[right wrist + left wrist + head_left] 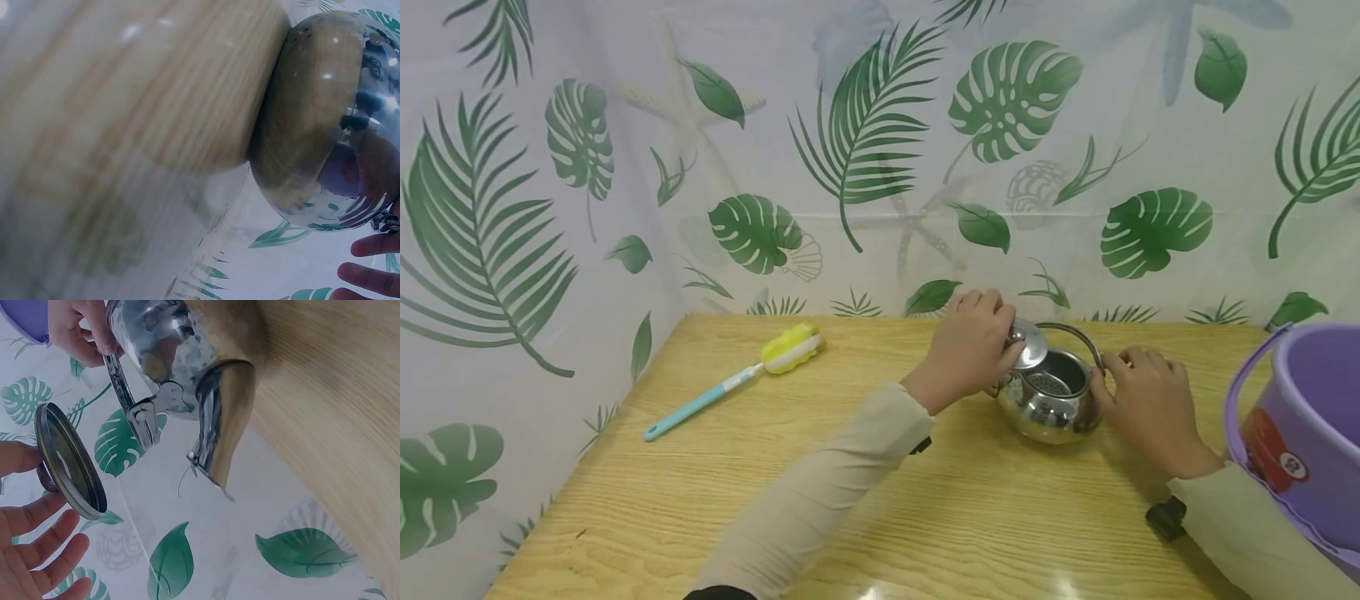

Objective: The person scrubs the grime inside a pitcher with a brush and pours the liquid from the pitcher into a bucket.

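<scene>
A shiny steel teapot (1051, 418) stands on the wooden table, its top uncovered and a perforated strainer (1049, 383) inside. My left hand (968, 348) pinches the knob of the round metal lid (1032, 346) between thumb and finger, tilted above the pot's opening; its other fingers spread out in the left wrist view. At the pot's right side, my right hand (1153, 408) grips the base of the raised hoop handle (119, 381). The spout (226, 419) shows in the left wrist view. In the right wrist view, the pot's body hides part of the right hand.
A bottle brush (700, 402) with a yellow and white sponge head and a blue handle lies on the table's left. Close to the right forearm stands a purple bucket (1318, 433). A leaf-patterned sheet (880, 250) hangs behind the table (865, 508).
</scene>
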Available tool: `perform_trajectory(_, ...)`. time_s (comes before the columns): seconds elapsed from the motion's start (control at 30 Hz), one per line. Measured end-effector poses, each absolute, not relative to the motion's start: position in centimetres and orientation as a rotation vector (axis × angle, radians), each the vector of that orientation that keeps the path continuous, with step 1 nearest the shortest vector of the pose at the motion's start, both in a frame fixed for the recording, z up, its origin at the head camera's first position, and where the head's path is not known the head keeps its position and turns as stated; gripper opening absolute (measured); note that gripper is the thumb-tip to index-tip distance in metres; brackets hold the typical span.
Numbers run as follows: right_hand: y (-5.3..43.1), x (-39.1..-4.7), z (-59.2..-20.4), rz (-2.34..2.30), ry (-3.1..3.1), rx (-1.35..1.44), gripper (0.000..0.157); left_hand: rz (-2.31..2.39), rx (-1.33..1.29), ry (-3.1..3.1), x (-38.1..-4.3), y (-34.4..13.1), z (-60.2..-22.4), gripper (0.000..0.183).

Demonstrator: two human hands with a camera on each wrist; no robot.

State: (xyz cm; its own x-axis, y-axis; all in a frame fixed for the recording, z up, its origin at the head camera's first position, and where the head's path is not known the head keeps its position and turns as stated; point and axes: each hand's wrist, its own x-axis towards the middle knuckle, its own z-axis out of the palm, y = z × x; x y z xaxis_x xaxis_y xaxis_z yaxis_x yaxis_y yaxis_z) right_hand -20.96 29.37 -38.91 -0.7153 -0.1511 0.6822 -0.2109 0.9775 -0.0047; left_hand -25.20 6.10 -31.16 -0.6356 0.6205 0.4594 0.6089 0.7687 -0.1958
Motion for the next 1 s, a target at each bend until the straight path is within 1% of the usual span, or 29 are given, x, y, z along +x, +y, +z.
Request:
perform_trajectory(0.37, 29.3, -20.9, -38.9, 0.117, -2.384, 0.248, 0.023, -0.002, -0.873, -2.460, -25.6, 3.3, -30.9, 0.030)
perform_trajectory(0.73, 29.5, -20.9, -38.9, 0.121, -2.410, 0.233, 0.024, -0.070, -0.791, -2.469, -27.4, -0.1, -31.4, 0.027)
perform_trajectory(1.0, 29.4, -21.0, -39.0, 0.116, -2.407, 0.237, 0.024, -0.049, -0.715, -2.547, -28.9, -3.1, -32.5, 0.028)
